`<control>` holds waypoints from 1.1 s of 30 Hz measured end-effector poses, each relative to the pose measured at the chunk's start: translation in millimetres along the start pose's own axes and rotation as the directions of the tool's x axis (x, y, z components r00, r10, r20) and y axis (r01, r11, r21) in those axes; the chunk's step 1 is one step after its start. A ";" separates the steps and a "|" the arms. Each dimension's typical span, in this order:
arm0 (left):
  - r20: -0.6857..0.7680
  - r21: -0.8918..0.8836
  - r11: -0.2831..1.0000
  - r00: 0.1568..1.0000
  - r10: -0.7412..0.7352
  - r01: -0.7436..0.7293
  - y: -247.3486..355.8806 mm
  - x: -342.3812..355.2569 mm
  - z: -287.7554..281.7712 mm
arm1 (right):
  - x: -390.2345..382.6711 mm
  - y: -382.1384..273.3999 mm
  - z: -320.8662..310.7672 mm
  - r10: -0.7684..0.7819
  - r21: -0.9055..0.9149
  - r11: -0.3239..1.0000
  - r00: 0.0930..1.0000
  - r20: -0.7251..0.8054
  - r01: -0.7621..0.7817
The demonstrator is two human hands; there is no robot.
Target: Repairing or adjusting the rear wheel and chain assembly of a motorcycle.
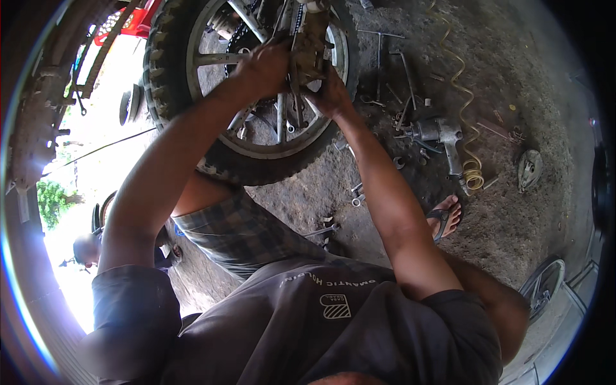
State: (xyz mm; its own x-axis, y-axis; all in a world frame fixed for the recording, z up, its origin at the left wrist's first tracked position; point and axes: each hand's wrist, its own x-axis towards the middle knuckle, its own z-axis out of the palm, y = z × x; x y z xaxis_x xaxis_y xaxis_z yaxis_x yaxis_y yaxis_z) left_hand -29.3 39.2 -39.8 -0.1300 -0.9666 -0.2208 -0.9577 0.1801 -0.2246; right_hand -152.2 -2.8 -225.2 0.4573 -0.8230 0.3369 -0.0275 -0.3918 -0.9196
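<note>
A motorcycle wheel with a knobbly black tyre [247, 174] and a pale spoked rim [273, 151] stands upright in front of me. A dirty, rust-brown swingarm end [312, 46] crosses its near face, with a chain [298, 18] beside the hub. My left hand [265, 66] is closed against the swingarm's left side, near the hub; its fingertips are hidden, so what it grips does not show. On the swingarm's lower right end, my right hand [332, 95] is closed with thumb and fingers around the metal. A thin flat metal piece [294, 76] hangs between the hands.
Right of the wheel, an impact wrench [439, 131] lies on the dirt floor by a coiled yellowish air hose [473, 176]. T-handle wrenches [380, 64], spanners [358, 201] and a round metal part [529, 170] lie around. A person [86, 250] is at far left.
</note>
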 end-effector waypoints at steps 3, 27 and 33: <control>-0.363 0.023 1.000 0.931 0.027 -0.020 8.9 -33.7 25.1 | 1.4 -6.1 1.3 0.029 0.141 0.989 0.997 0.069 -0.038; -0.257 -0.628 0.722 0.800 -0.543 0.289 26.2 -35.3 60.5 | 2.0 -2.5 10.3 0.067 0.085 0.993 0.990 0.121 -0.077; -0.373 -0.605 0.765 0.771 -0.516 0.220 38.4 -35.3 53.8 | -9.3 4.3 12.9 0.106 0.141 0.983 0.991 0.084 -0.117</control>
State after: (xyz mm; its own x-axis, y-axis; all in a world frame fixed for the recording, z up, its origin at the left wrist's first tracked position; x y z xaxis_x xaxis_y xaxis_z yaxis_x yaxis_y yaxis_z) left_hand -47.6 90.1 -91.7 0.2983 -0.9063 0.2996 -0.9169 -0.1848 0.3537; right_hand -145.1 8.5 -234.9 0.5253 -0.8222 0.2194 0.0446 -0.2308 -0.9720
